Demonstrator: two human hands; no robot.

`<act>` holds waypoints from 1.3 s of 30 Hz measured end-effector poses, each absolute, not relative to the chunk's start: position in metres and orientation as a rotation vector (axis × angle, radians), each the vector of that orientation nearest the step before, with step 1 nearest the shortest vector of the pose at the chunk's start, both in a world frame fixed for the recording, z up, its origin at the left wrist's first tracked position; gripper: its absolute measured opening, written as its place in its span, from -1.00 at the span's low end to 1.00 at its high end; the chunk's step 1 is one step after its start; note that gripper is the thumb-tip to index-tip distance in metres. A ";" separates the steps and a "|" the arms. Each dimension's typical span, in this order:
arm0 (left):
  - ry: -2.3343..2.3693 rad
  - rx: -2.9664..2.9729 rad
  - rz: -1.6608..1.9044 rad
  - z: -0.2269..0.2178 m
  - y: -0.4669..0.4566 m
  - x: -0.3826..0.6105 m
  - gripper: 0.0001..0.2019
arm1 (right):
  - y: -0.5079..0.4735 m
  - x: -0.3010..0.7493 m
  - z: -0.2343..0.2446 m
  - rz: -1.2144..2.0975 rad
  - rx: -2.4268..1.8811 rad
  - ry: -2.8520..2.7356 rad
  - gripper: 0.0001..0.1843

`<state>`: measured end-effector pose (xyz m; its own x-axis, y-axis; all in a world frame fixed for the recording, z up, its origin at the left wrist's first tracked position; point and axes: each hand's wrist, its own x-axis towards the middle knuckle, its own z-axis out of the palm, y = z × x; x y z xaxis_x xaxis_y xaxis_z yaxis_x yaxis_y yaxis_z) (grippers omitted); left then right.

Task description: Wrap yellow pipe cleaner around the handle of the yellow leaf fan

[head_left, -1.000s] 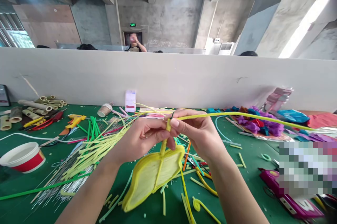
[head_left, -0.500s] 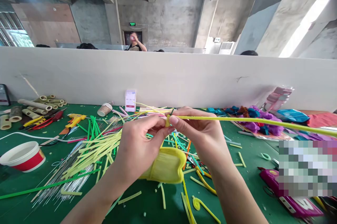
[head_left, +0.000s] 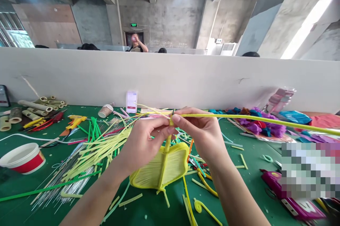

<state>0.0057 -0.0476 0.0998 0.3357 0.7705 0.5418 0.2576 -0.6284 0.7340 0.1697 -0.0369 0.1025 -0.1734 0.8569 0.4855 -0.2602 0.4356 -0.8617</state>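
My left hand (head_left: 143, 143) is closed in a pinch on the stem of a yellow pipe-cleaner leaf (head_left: 162, 167), which hangs below my fingers above the green table (head_left: 32, 204). My right hand (head_left: 205, 135) is closed on a long yellow pipe cleaner (head_left: 255, 119) right at the top of that stem. The pipe cleaner runs off to the right, past the frame edge. The fingertips of both hands touch at the stem's top.
A pile of yellow and green pipe cleaners (head_left: 101, 144) and thin wires lies left of my hands. A red-and-white bowl (head_left: 22, 157), a yellow glue gun (head_left: 75, 120), paper tubes (head_left: 39, 105), a paper cup (head_left: 105, 110) and a phone (head_left: 131, 101) stand further back. Purple craft flowers (head_left: 261, 121) lie right. A white partition (head_left: 170, 77) bounds the table.
The leaf has turned in my left hand, from edge-on half a second ago to showing its flat face. The long pipe cleaner's far end has lifted slightly.
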 end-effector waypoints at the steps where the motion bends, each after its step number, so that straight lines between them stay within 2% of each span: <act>1: 0.956 2.061 1.316 0.099 -0.048 0.008 -0.90 | -0.037 0.168 0.102 1.050 -0.608 -1.395 -0.93; 4: 1.052 2.044 1.491 0.096 -0.051 0.013 -0.95 | -0.038 0.166 0.103 0.964 -0.666 -1.393 -0.93; 8: 1.072 2.137 1.571 0.097 -0.058 0.013 -0.87 | -0.041 0.167 0.106 1.047 -0.614 -1.428 -0.92; 13: 1.027 2.134 1.499 0.100 -0.060 0.008 -0.85 | -0.043 0.173 0.109 1.159 -0.513 -1.464 -0.95; 20: 0.700 1.984 1.067 0.107 -0.047 -0.001 -0.75 | -0.040 0.173 0.110 1.215 -0.556 -1.491 -0.95; 22: 0.819 1.996 1.093 0.106 -0.048 0.000 -0.84 | -0.039 0.170 0.107 1.125 -0.623 -1.474 -0.95; 25: 1.047 1.963 1.211 0.102 -0.053 0.006 -0.80 | -0.039 0.165 0.104 1.018 -0.670 -1.437 -0.91; 28: 1.141 1.943 1.362 0.101 -0.059 0.012 -0.88 | -0.046 0.161 0.106 0.992 -0.668 -1.416 -0.91; 33: 1.014 1.974 1.457 0.104 -0.064 0.010 -0.81 | -0.056 0.165 0.113 1.060 -0.611 -1.418 -0.91; 39: 0.810 1.957 1.295 0.106 -0.057 0.004 -0.76 | -0.046 0.172 0.110 1.229 -0.507 -1.412 -0.98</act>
